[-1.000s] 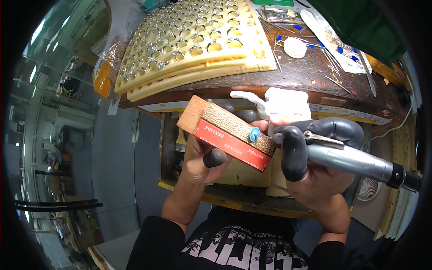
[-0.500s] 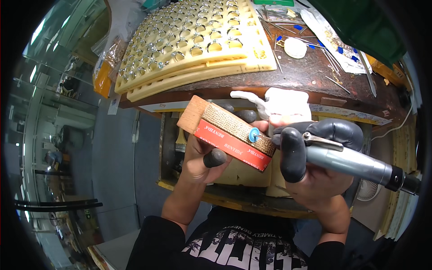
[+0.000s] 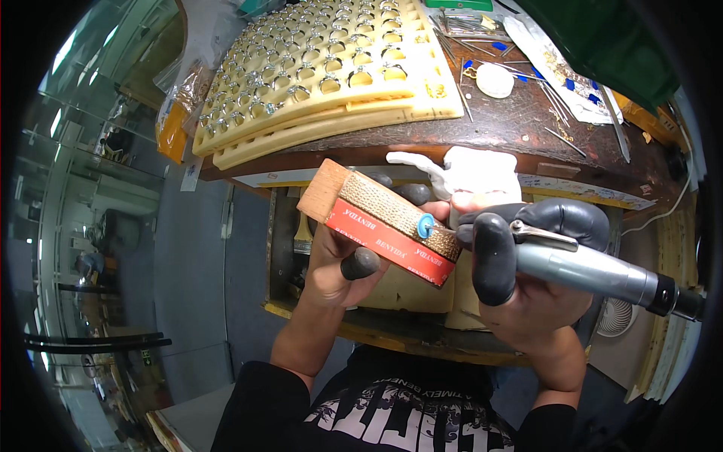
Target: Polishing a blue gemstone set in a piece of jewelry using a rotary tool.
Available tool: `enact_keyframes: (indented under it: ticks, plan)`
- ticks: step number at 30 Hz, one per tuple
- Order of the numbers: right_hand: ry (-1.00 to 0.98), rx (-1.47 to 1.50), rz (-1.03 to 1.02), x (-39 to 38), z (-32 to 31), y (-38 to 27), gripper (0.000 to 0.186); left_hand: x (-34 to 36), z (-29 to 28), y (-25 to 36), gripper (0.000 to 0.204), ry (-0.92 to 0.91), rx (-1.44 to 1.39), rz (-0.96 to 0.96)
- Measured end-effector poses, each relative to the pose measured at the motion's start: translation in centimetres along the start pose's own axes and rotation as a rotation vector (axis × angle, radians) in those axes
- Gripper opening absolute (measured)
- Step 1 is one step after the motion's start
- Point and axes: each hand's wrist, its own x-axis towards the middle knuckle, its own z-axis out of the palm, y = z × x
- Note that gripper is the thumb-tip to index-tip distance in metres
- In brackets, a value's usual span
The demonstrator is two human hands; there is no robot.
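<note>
My left hand (image 3: 339, 279), in black finger cots, grips a wooden block (image 3: 322, 188) with a coarse, textured strip (image 3: 376, 197) along its top and a red printed band (image 3: 388, 245) on its side. In my right hand (image 3: 520, 264), also in black cots, is a silver rotary handpiece (image 3: 580, 267) with a lever on top. Its small blue wheel (image 3: 426, 224) sits against the textured strip near the block's right end. A white bar-like rest (image 3: 482, 169) with a narrow arm stands at the bench edge behind both hands, partly hidden by them.
Stacked yellow trays of rings (image 3: 316, 98) lie on the dark bench (image 3: 520, 135). Thin metal tools (image 3: 557, 105), a white round lump (image 3: 494, 80) and a white bag (image 3: 527, 38) lie right. An open drawer (image 3: 407, 309) is below; a fan (image 3: 616, 320) stands lower right.
Both hands keep nearly the same positions. My right hand and the handpiece shift very slightly, while the blue wheel stays at the same spot on the strip.
</note>
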Motion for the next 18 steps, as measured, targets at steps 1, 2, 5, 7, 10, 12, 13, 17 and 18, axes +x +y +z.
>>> enact_keyframes:
  ticks: [1,2,5,7,10,12,13,17,18]
  plan:
    - [-0.001,0.000,0.000,0.09,-0.25,-0.10,0.022,0.01,0.01,0.03,0.061,0.000,0.000,0.001]
    - [-0.045,-0.128,-0.044,0.19,-0.56,-0.24,0.022,0.04,0.02,0.06,0.061,0.000,0.003,-0.003]
    - [-0.027,-0.105,-0.022,0.15,-0.43,-0.42,0.022,0.05,-0.06,0.07,0.061,-0.003,0.003,-0.009]
    - [0.036,0.046,0.044,0.06,-0.17,-0.35,0.023,0.05,-0.09,0.02,0.060,-0.006,-0.001,-0.011]
    - [0.041,0.103,0.078,0.18,-0.06,-0.20,0.020,0.05,-0.05,-0.06,0.059,-0.005,-0.009,0.004]
    - [-0.012,-0.148,-0.065,0.54,-0.32,-0.31,0.017,0.04,-0.04,-0.03,0.059,-0.001,0.003,0.003]
    - [-0.013,-0.147,-0.065,0.53,-0.39,-0.37,0.017,0.02,-0.05,-0.05,0.059,-0.001,0.003,0.004]
    - [0.018,0.038,0.037,0.26,-0.43,-0.50,0.018,-0.03,-0.15,-0.09,0.060,0.006,-0.010,-0.005]
    - [0.023,0.038,0.039,0.21,-0.41,-0.48,0.018,-0.02,-0.18,-0.10,0.060,0.006,-0.015,-0.012]
